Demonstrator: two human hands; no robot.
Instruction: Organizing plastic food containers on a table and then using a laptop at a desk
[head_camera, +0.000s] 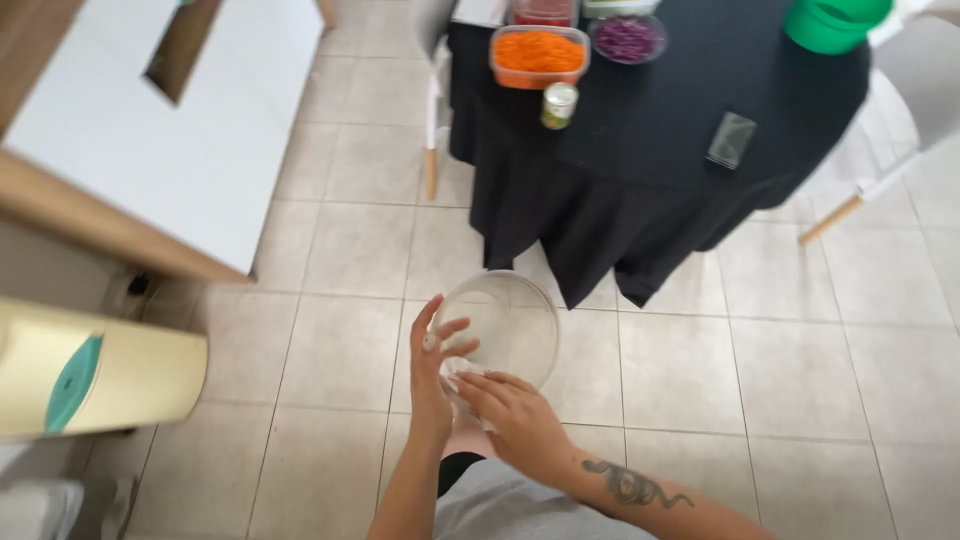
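You face a round table in black cloth (640, 190) | on it: orange shreds in a tub (539, 55), purple bowl (627, 40), small can (559, 105), dark flat phone-like slab (731, 139), green vessel (833, 22) — far edge | pale yellow bin (100, 370) at your left — on beige tiles (800, 370)

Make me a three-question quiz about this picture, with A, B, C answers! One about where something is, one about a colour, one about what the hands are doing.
1. Where is the small can?
A. on the black table
B. on the floor
C. in the bowl

2. What colour is the food in the tub beside the can?
A. blue
B. orange
C. white

3. What are the two hands doing?
A. hanging free
B. holding a clear bowl
C. holding the can

Answers:
1. A, the can stands near the table edge, by the tubs.
2. B, the tub is full of orange shreds.
3. B, the left hand grips the rim and the right hand touches the bowl from below.
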